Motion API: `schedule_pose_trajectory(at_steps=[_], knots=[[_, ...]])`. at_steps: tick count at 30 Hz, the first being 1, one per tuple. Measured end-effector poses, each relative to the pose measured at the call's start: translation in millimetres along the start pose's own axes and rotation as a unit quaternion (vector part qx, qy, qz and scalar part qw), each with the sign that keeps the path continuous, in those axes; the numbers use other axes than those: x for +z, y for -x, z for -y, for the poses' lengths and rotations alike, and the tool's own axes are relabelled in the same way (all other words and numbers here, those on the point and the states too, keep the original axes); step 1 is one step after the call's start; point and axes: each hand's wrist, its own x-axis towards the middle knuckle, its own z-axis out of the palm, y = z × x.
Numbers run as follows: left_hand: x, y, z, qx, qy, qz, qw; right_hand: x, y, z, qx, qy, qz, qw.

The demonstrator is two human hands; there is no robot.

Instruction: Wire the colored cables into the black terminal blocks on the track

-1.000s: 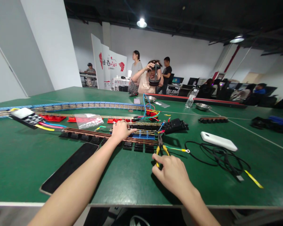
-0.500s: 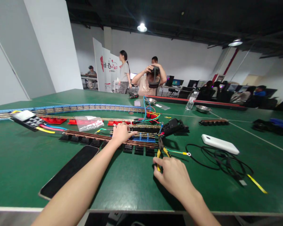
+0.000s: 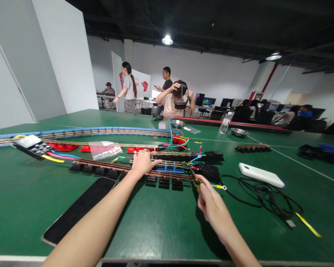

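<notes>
My left hand (image 3: 143, 162) lies across the conductor rail section in the middle of the table. Its fingers curl over the far side, where their tips are hidden, and the thumb points right. Brown bars (image 3: 105, 165) on black holders run nearest me, with a short blue-held rail piece (image 3: 171, 167) behind. My right hand (image 3: 211, 196) is closed around yellow-handled pliers (image 3: 198, 181), their dark jaws at the right end of the brown bars. Next to the jaws lies a black block (image 3: 207, 171) with coloured wires. A green-yellow wire with a ring terminal (image 3: 224, 187) sticks out behind my right hand.
A phone (image 3: 80, 209) lies by my left forearm. On the right are a white power bank (image 3: 261, 175) and a coiled black cable (image 3: 267, 196). A bottle (image 3: 225, 123) and metal bowl (image 3: 239, 132) stand farther back. Across the table, a person (image 3: 178, 98) adjusts a headset.
My right hand has moved slightly right and up with the pliers, now gripping the handles more tightly. The black block has tipped down flat onto the table. My left hand has stayed in place.
</notes>
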Motion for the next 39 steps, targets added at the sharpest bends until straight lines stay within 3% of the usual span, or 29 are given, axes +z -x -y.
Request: schedule_pose_trajectory(at_steps=[6, 12, 16, 18, 23, 27, 31, 35, 39], knots=[[0.8, 1, 0, -0.004, -0.001, 0.003, 1.000, -4, 2, 7, 0.079, -0.137, 0.005, 0.987], [0.5, 1, 0, 0.001, -0.004, 0.000, 1.000, -9, -1, 14, 0.160, -0.355, -0.030, 0.921], [1.2, 1, 0, 0.001, -0.001, -0.004, 1.000, -15, -5, 16, 0.193, -0.440, -0.039, 0.876], [1.5, 1, 1, 0.000, 0.002, -0.003, 1.000, -18, -5, 16, 0.202, -0.447, -0.034, 0.871], [0.9, 2, 0, -0.001, 0.000, -0.003, 1.000, -24, -1, 13, 0.159, -0.247, 0.011, 0.956], [-1.2, 2, -1, -0.003, -0.002, 0.002, 1.000, -32, -7, 14, 0.056, -0.052, 0.009, 0.997], [-2.7, 2, -1, -0.004, 0.000, 0.002, 1.000, -40, -13, 15, -0.066, 0.117, 0.012, 0.991], [-2.4, 2, -1, -0.005, -0.002, 0.000, 1.000, -54, -3, 20, -0.064, 0.186, -0.010, 0.980], [-2.0, 1, -1, -0.002, -0.005, 0.002, 1.000, -80, -6, 32, -0.074, 0.175, -0.066, 0.980]])
